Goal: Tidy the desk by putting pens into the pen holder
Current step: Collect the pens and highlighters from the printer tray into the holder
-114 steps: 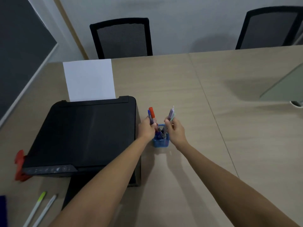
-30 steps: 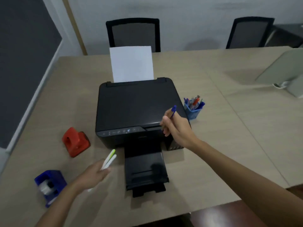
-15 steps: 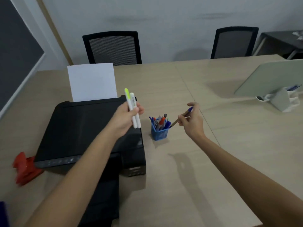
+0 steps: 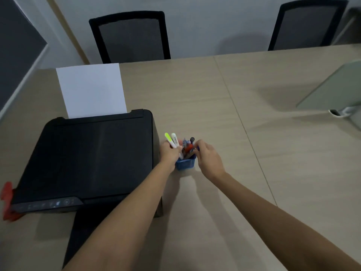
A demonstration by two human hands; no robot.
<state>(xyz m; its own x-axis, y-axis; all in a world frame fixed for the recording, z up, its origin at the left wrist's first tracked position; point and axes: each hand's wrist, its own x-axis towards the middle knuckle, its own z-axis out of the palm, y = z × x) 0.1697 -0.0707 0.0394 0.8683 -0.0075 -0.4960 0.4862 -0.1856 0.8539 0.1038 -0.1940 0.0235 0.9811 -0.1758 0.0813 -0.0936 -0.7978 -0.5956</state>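
Over the pen holder (image 4: 185, 164), both hands grip pens.

Both hands (image 4: 209, 156) reached the pen holder (image 4: 185, 164); pens apparently entering.

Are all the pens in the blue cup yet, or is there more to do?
Nearly done. The blue pen holder already has a bunch of pens standing in it. The left hand grips two white pens, one with a yellow-green cap, their lower ends at the holder's rim. The right hand is pushing in a blue pen. No loose pens show on the desk.
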